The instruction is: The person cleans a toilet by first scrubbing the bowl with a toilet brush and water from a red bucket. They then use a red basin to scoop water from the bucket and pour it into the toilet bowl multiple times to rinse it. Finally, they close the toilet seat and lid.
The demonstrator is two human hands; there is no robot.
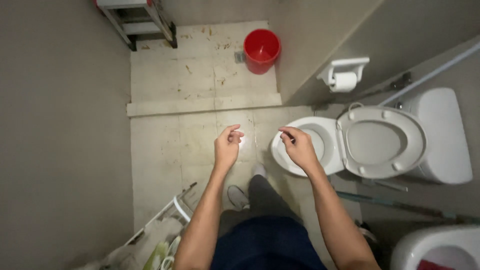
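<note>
The white toilet [320, 145] stands with its seat and lid [382, 141] raised, the oval bowl open. Beside the toilet, stained floor tiles [200, 135] stretch clear toward a red bucket [261, 50] well beyond it. The right hand [298, 146] hovers over the bowl's near rim, fingers curled loosely, holding nothing. The left hand [226, 146] hangs just beside the toilet, likewise curled and empty.
</note>
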